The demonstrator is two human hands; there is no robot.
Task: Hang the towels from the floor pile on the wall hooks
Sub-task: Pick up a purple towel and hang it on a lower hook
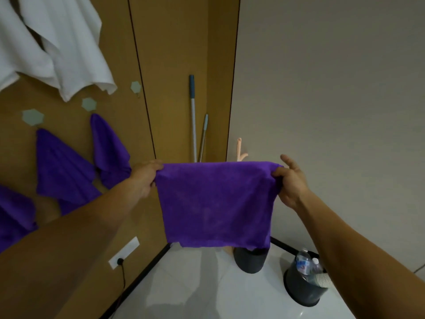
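Arms outstretched, the left hand (145,178) and right hand (291,180) each pinch a top corner of a purple towel (216,203), holding it spread between them, the right hand's spare fingers (287,161) splayed. Below the right hand, a dark bin (299,293) holds plastic bottles (303,263) and paper cups (323,280); a second bin (249,261) stands beneath the towel.

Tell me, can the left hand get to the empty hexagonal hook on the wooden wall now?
Probably yes. The empty hook is above the left hand with only bare wall between, though that hand grips a corner of the purple towel.
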